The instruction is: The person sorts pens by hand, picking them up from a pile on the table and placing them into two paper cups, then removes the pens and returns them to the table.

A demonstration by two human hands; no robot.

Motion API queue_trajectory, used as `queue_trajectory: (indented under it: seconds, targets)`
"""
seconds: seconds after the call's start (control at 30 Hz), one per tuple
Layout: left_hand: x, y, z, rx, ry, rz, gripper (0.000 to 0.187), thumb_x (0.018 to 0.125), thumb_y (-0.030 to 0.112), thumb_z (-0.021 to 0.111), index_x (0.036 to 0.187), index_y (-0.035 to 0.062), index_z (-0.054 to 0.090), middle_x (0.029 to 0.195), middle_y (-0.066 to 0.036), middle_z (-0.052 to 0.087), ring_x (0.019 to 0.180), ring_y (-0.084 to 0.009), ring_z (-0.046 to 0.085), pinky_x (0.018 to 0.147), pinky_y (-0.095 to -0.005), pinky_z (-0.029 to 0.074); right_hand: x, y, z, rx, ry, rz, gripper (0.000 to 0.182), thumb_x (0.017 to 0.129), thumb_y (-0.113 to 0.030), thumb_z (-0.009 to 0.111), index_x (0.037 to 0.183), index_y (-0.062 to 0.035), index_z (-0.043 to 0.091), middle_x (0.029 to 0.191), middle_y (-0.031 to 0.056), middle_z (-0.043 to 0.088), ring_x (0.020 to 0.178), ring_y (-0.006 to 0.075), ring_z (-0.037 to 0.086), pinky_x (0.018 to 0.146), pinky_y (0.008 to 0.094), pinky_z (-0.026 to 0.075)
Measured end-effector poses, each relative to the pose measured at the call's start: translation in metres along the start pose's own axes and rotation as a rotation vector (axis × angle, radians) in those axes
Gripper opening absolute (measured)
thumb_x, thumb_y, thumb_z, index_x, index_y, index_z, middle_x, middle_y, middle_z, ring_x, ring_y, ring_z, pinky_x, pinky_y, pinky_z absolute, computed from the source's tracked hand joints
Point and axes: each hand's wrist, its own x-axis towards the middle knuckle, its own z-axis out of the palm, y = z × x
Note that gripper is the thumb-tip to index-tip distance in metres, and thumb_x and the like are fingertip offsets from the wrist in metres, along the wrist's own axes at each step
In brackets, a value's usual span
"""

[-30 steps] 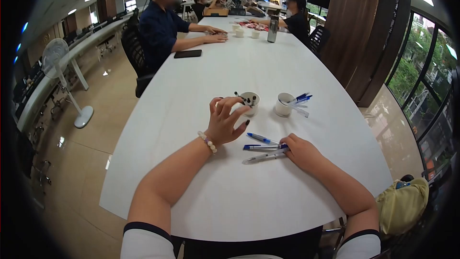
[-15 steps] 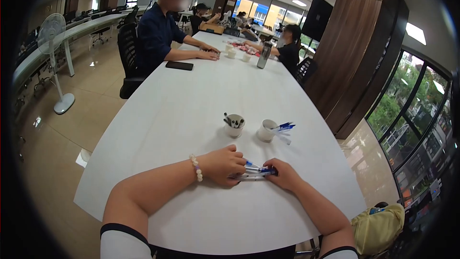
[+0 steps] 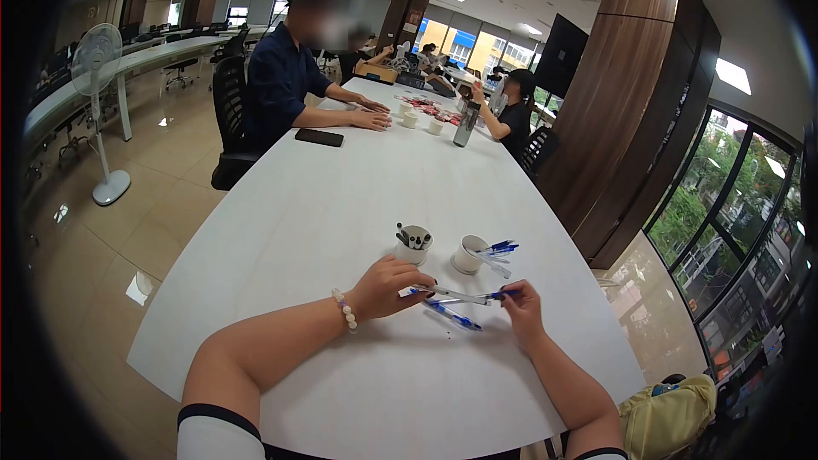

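Note:
In the head view, my left hand (image 3: 390, 288), with a beaded bracelet at the wrist, is closed around one end of a clear-bodied pen (image 3: 460, 294). My right hand (image 3: 523, 311) pinches the blue end of that pen, so it spans between both hands just above the table. Beneath it lies a blue pen (image 3: 456, 317) on the table, with more blue pen parts near my left fingers. Behind my left hand stands a white cup (image 3: 411, 254) of dark pens. Beside it, another white cup (image 3: 464, 261) has several blue pens leaning out to the right.
The white table (image 3: 366, 196) stretches away from me. A phone (image 3: 319, 137) lies near its left edge, and a bottle (image 3: 466, 124) stands farther off. Two people sit at the far part, with small cups and red items between them. A yellow bag (image 3: 669, 422) is at lower right.
The pens that lay bunched between my hands are now apart: one is raised between both hands, others lie on the table. My right hand has moved slightly right.

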Motion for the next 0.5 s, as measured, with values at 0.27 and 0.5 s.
queue_trajectory:
  seconds: [0.27,0.5]
  targets:
    - [0.0,0.001,0.005,0.045,-0.054,0.079,0.019,0.079,0.014,0.071,0.097,0.0163,0.064,0.086,0.005,0.065,0.078,-0.0124,0.059,0.069,-0.0288,0.041,0.035,-0.041,0.004,-0.603,0.342,-0.522,0.011,0.086,0.002,0.056,0.096,-0.0018,0.06,0.091,0.0079,0.063,0.072,0.0139,0.055,0.063,0.0254,0.044]
    - [-0.002,-0.001,0.008,0.092,0.004,0.072,0.02,0.081,0.015,0.07,0.099,0.0156,0.062,0.089,0.005,0.065,0.078,-0.012,0.059,0.069,-0.0297,0.041,0.071,-0.029,0.023,-0.629,0.379,-0.514,0.011,0.08,-0.003,0.065,0.091,-0.0029,0.061,0.081,0.0053,0.066,0.07,0.0191,0.06,0.064,0.0293,0.046]
